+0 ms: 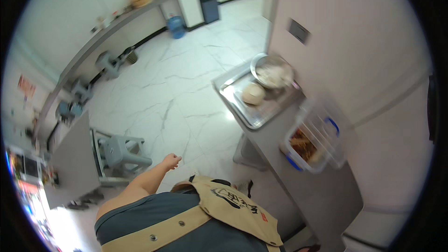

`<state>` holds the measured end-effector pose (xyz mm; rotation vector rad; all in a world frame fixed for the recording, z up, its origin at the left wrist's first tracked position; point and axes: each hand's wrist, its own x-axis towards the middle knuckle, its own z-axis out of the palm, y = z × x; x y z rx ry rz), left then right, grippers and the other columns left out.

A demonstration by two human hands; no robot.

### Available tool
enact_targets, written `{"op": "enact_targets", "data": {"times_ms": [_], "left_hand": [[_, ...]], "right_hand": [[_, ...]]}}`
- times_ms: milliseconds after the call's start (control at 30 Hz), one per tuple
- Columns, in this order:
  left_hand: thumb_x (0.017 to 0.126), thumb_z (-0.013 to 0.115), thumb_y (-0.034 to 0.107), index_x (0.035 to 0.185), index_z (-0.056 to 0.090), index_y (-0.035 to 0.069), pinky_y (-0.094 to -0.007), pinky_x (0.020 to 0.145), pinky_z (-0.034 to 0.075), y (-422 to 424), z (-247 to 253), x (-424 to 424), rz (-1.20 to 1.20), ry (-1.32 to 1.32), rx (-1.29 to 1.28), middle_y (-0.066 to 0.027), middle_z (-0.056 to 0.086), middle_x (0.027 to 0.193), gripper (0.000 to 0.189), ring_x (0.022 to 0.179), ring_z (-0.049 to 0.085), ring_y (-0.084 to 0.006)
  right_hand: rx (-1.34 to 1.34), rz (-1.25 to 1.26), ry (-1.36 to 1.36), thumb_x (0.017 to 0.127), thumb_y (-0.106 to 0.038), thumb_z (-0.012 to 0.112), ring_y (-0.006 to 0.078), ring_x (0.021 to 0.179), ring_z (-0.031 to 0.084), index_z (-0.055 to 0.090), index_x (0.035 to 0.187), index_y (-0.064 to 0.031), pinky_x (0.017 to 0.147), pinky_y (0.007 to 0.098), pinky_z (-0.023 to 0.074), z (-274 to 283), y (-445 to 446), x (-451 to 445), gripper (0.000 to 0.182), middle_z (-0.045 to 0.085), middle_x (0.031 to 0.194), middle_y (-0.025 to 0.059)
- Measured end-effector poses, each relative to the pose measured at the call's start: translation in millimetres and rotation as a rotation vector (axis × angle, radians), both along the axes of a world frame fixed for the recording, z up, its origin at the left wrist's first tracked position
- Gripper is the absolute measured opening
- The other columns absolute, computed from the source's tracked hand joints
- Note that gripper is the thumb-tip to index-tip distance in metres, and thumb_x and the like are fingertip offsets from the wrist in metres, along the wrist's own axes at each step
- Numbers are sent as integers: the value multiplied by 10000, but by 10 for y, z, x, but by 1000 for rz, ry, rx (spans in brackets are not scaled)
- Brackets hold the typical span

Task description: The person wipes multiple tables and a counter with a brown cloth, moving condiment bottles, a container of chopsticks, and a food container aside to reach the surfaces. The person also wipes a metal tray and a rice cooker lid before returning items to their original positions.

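My left hand [172, 161] hangs over the pale floor at the end of my bare arm, its fingers curled together and nothing visible in them. My right hand is out of view; a small blurred dark-red shape at the bottom edge cannot be made out. On the narrow grey counter to the right lies a shiny metal tray [258, 121]. It holds a pale round dough-like lump [253, 94] and a metal bowl [257, 63] with whitish contents. Nearer me, a clear plastic container [316, 168] with blue clips holds reddish-brown food [303, 145], its lid tilted up.
A grey plastic stool [120, 150] stands beside a grey table [75, 161] at left; another stool [250, 152] is partly under the counter [315, 196]. More stools [109, 63], a basket-like bin [131, 56] and a blue water bottle [176, 27] stand by the far wall shelf.
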<state>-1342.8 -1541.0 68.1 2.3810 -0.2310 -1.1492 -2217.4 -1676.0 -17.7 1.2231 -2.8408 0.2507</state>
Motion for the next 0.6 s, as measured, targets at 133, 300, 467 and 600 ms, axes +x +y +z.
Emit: {"op": "enact_targets", "data": {"times_ms": [133, 300, 467, 600], "left_hand": [[915, 688, 412, 941, 688, -49, -414, 603, 580, 943, -577, 136, 162, 45, 43, -181, 715, 856, 462, 717, 703, -262], [925, 685, 395, 887, 696, -34, -399, 605, 576, 1409, -866, 156, 320, 131, 7, -157, 692, 781, 431, 716, 690, -255], [895, 671, 443, 711, 662, 3, -439, 595, 550, 1775, -1036, 371, 212, 193, -29, -153, 655, 694, 477, 643, 653, -307], [877, 663, 465, 866, 736, -9, -476, 706, 574, 2342, -1114, 610, 190, 36, -56, -247, 728, 906, 480, 778, 714, -351]], "right_hand": [[628, 425, -326, 1038, -361, 590, 351, 1286, 536, 598, 1396, -9, 1093, 476, 423, 90, -735, 1733, 502, 574, 1378, 217], [629, 872, -778, 970, -152, 660, 299, 1031, 681, 638, 1302, 42, 920, 403, 512, 610, -890, 4052, 385, 715, 1159, 192], [797, 1041, -1498, 991, -164, 645, 235, 1101, 666, 603, 1365, 7, 952, 363, 522, 793, -764, 6266, 414, 684, 1248, 112], [1124, 1089, -1848, 1020, -249, 586, 304, 1148, 669, 463, 1496, -48, 991, 444, 550, 1374, -512, 7427, 531, 638, 1359, 158]]}}
